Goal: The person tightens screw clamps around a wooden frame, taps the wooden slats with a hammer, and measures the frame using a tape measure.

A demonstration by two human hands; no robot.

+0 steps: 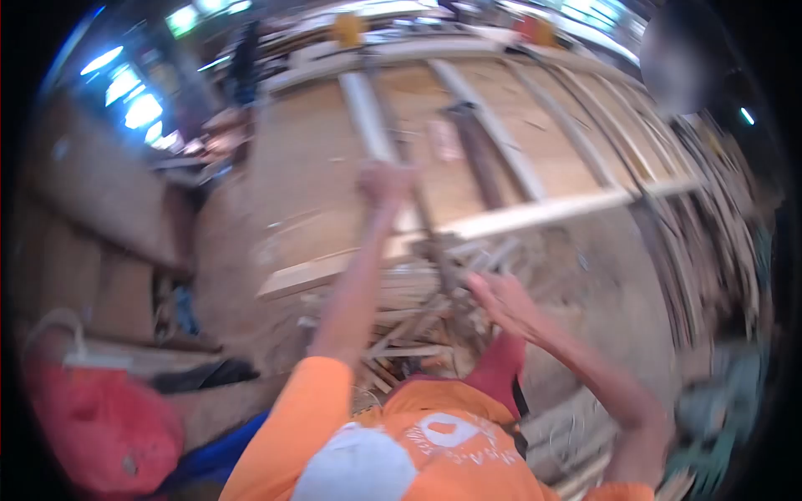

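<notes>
A long dark bar clamp (424, 209) runs across a pale wooden frame with several slats, past its near rail (535, 215). My left hand (386, 182) is closed at the bar, right over a pale slat (364, 117); blur hides the exact grip. At the clamp's near end, below the rail, my right hand (503, 304) has its fingers around the end part, their tips partly smeared. A dark metal piece (480, 159) lies between two slats, beside a pinkish patch (443, 140).
Offcuts of wood (409, 334) are piled under the near rail, by my legs. Another dark bar (606, 125) crosses the frame further right. Long strips of wood (710, 225) are stacked at the right. A red bag-like thing (109, 426) sits at lower left.
</notes>
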